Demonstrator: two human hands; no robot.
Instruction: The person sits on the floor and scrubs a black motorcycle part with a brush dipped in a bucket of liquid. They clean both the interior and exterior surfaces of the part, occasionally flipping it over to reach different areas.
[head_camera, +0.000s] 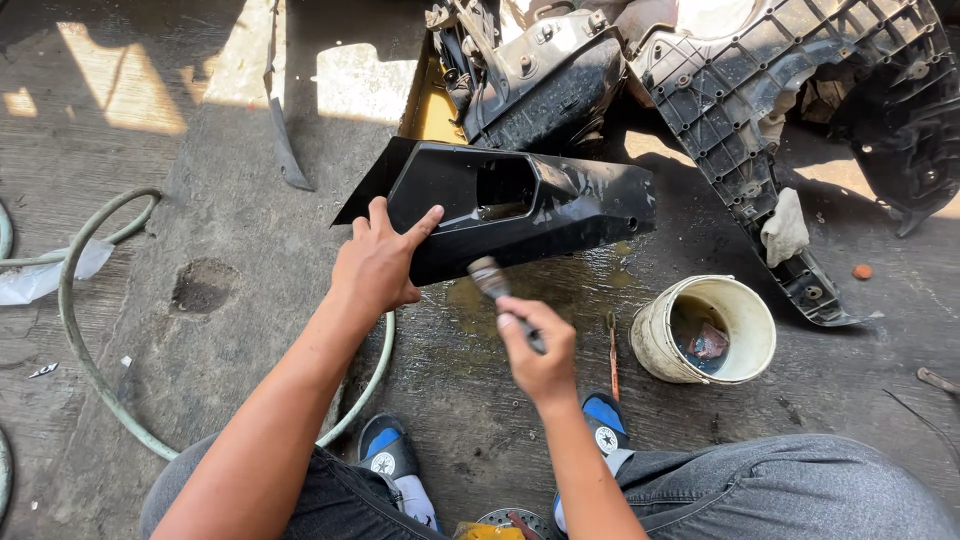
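Harsh sun from top; hard shadows; sharp focus

Left hand (378, 262) steadies black panel (520, 205); right hand (540, 350) holds brush (492, 280) against it.

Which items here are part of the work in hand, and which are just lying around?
In use: black plastic panel, steadied by the left hand; brush in the right hand.

Lying about: bucket, hose, rag, grey ribbed panel.
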